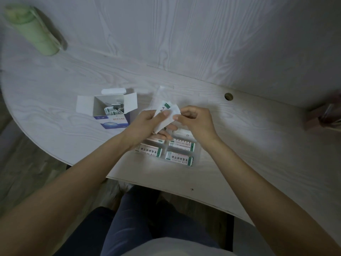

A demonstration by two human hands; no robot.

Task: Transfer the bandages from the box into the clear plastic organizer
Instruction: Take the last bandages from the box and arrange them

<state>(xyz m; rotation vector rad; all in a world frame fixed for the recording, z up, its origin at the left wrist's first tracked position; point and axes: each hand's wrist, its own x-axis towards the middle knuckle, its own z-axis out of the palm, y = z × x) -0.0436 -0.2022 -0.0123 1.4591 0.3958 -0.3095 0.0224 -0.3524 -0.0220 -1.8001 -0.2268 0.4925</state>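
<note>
Left hand (147, 121) grips a small stack of bandages (166, 113), thumb across the top, raised above the organizer (196, 154). Right hand (195, 119) has its fingers curled, pinching the stack's edge, likely to peel one off or square the pile before dropping it in. Organizer sits just under both hands on the table (239, 135); four near compartments already hold bandages. Box (112, 111) stands open to the left, within reach, more bandages inside. Green bottle (31, 30) far left, well apart.
</note>
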